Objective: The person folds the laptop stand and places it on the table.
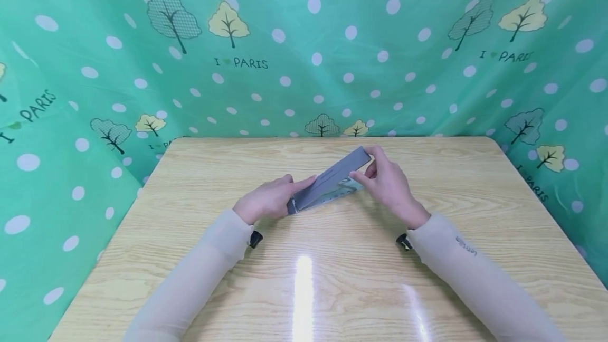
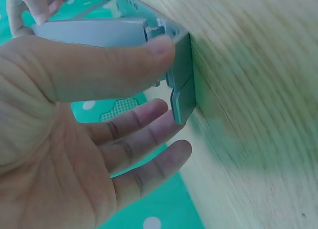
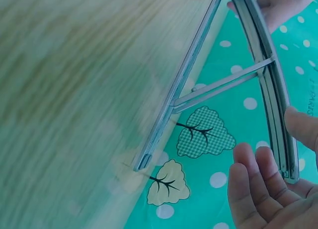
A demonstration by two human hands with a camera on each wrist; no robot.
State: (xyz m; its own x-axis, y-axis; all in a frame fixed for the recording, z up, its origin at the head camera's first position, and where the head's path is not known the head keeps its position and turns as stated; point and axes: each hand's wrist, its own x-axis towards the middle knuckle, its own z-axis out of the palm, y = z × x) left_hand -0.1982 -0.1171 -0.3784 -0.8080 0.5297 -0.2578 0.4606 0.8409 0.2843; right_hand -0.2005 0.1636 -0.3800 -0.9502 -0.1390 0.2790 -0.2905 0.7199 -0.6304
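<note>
Both hands grip the grey folding stand mid-frame, left hand (image 1: pixel 266 200) pinching the hinge end, right hand (image 1: pixel 389 183) the raised end of the stand (image 1: pixel 328 181); I'd steady the hinge and lift slowly

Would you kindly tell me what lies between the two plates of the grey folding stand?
In the right wrist view, a thin metal strut bridges the gap between the two plates of the grey folding stand; otherwise it is open.

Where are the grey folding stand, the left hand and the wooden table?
grey folding stand (image 1: pixel 332 179), head view, top panel.
left hand (image 1: pixel 266 202), head view, back of hand.
wooden table (image 1: pixel 332 278), head view, bare top.
</note>
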